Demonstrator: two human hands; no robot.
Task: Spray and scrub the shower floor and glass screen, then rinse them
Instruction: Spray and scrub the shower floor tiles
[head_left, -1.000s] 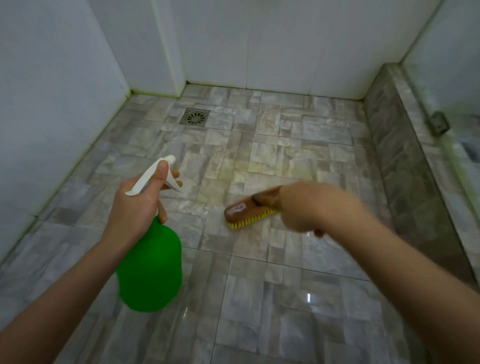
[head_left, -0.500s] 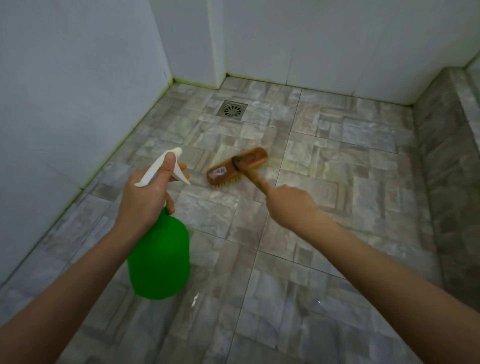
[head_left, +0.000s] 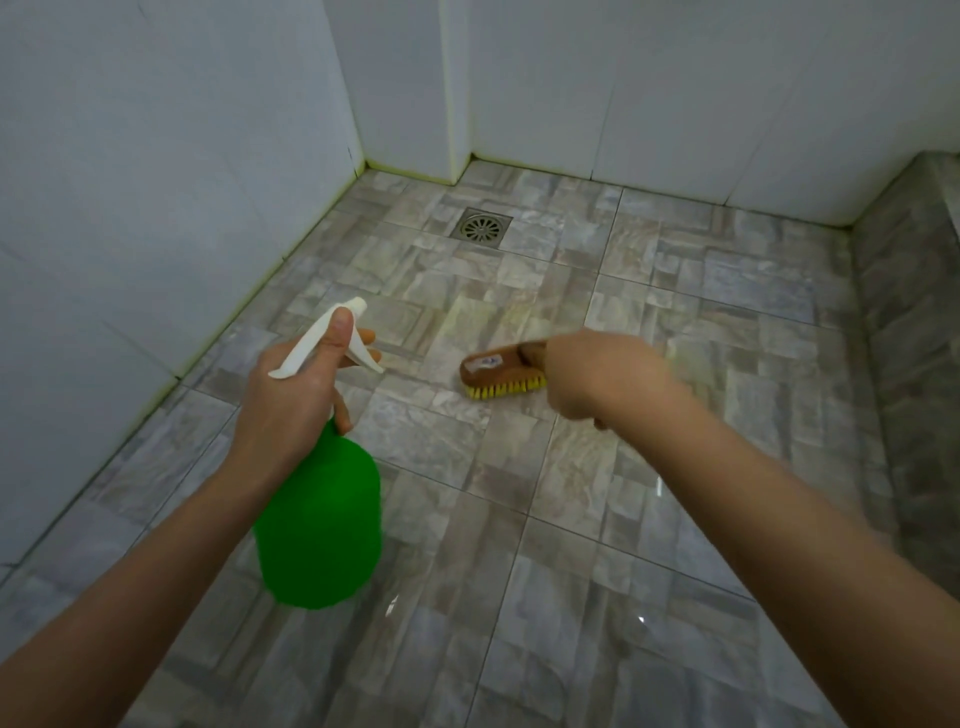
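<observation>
On the shower floor (head_left: 519, 519), the right hand (head_left: 592, 376) grips a scrub brush (head_left: 501, 370) (yellow bristles down).
Left hand (head_left: 296, 400) clasps a green spray bottle (head_left: 322, 525), near the left wall (head_left: 130, 208).

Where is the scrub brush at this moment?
In the head view the scrub brush sits on the floor tiles, gripped by the right hand, right of the spray bottle and nearer than the drain.

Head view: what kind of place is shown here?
Probably a bathroom shower area: a metal floor drain sits in the grey tiled floor, white tiled walls close it in, and a low tiled kerb borders the right.
</observation>
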